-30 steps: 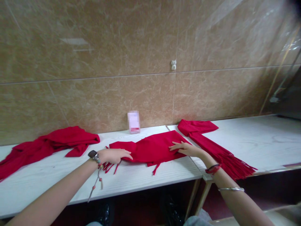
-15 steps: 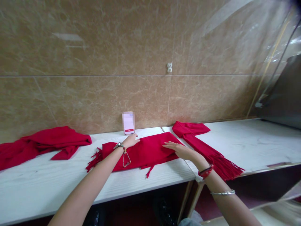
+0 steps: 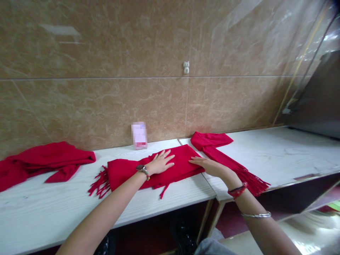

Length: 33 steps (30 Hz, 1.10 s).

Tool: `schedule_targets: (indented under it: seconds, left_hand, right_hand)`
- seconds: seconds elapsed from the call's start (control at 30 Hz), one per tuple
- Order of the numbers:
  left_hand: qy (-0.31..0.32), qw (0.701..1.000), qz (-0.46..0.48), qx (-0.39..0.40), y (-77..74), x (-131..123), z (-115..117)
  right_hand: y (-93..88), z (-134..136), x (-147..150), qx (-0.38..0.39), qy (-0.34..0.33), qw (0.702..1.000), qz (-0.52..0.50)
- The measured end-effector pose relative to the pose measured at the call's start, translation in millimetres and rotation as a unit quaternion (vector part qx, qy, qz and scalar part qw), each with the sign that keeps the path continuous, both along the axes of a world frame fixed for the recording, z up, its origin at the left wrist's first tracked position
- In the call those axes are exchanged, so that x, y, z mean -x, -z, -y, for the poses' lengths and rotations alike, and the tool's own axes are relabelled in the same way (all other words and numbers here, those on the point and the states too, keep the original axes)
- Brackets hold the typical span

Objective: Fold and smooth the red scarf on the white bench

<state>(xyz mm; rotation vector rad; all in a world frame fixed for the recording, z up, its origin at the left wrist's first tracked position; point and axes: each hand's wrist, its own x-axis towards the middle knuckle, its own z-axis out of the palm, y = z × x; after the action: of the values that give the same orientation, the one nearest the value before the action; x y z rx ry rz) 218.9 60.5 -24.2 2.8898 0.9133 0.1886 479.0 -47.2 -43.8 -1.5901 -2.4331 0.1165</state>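
Now off the back edge, the left hand [image 3: 160, 163] rests splayed, gripping nothing, mid-length on a folded, fringed red scarf [image 3: 183, 164] at six o'clock on a white wood-grain table [image 3: 47, 212]. The right hand [image 3: 208, 165], fingers straight and empty, is at its three-o'clock end, contact unclear. At nine o'clock, a crumpled scarf [image 3: 53, 159] is cut off

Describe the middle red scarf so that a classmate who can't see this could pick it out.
Below the brown wall, look along the white tabletop. In front of the pale upright phone lies the middle scarf. Unlike the left scarf and the right scarf, it has a spread left hand on it.
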Motion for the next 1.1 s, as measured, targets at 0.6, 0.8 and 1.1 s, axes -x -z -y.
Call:
schedule_targets:
  seconds: [0.6,0.8,1.1]
  left_hand:
    - [0.008,0.997,0.049,-0.057,17.6,-24,17]
    - [-0.102,0.990,0.043,-0.082,11.3,-20,31]
    - [-0.270,0.957,0.068,-0.081,-2.1,7,27]
  right_hand:
    - [-18.9,-71,61,-0.084,0.088,0.992,0.019]
    - [15.0,-99,61,-0.058,0.153,0.986,0.042]
    - [24.4,-98,51,-0.064,0.221,0.970,0.076]
